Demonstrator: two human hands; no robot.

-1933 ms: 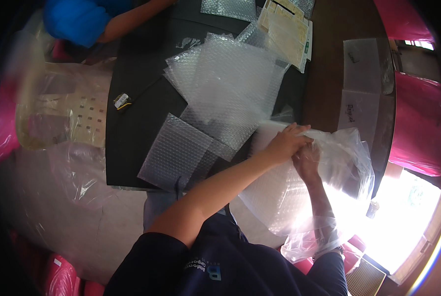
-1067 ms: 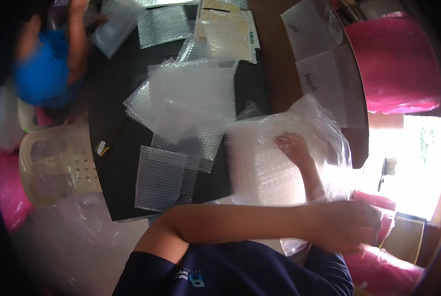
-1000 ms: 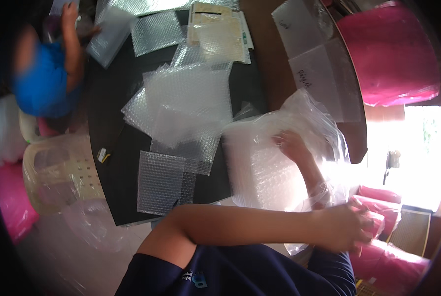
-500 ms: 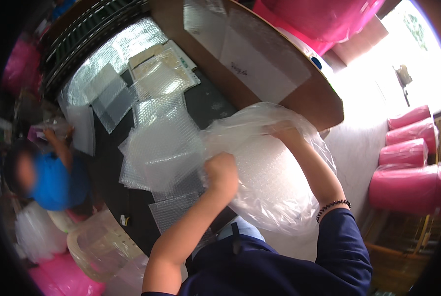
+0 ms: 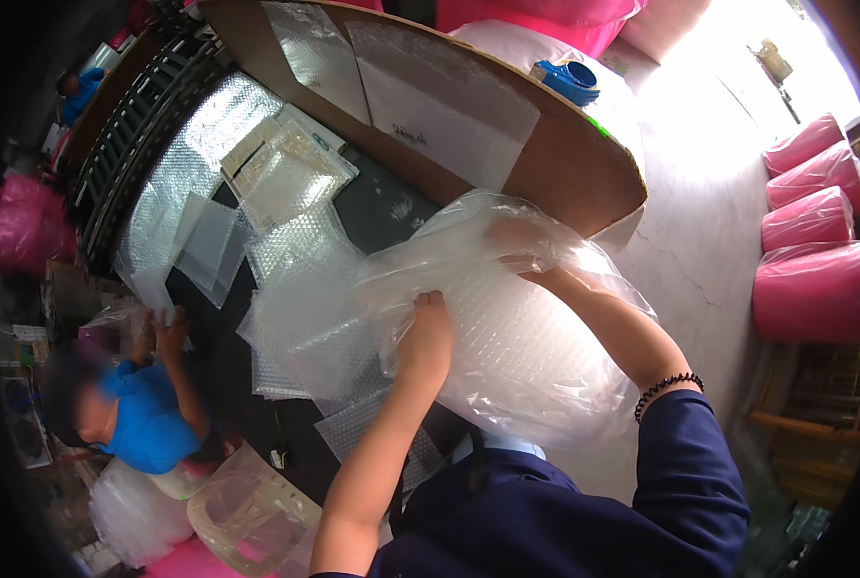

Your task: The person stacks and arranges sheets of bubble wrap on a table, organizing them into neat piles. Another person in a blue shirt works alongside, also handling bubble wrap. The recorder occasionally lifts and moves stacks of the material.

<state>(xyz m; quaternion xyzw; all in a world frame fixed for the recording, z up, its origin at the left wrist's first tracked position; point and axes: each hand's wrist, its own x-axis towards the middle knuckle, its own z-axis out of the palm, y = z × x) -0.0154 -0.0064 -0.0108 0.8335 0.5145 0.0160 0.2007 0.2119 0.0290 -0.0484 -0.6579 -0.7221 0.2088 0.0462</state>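
A large clear plastic bag (image 5: 536, 376) hangs in front of me off the table's edge, with bubble-wrap pieces bunched inside. My left hand (image 5: 428, 332) is closed on the near left part of its film. My right hand (image 5: 519, 246) reaches inside the bag at the top; I see it through the film, its fingers blurred. Left of the bag, bubble-wrap pouches (image 5: 300, 279) lie in an overlapping pile on the dark table (image 5: 372, 207), partly under the bag's edge.
A brown cardboard panel (image 5: 594, 178) stands along the table's far side. A blue tape roll (image 5: 570, 82) sits behind it. At the left, a co-worker in a blue shirt (image 5: 156, 414) handles a clear sheet. Pink wrapped bundles (image 5: 815, 289) stand on the right.
The view has shifted. My right hand has moved left inside the bag, and the bag's upper film has spread left over the pouches. The co-worker's hands have moved to the table's edge.
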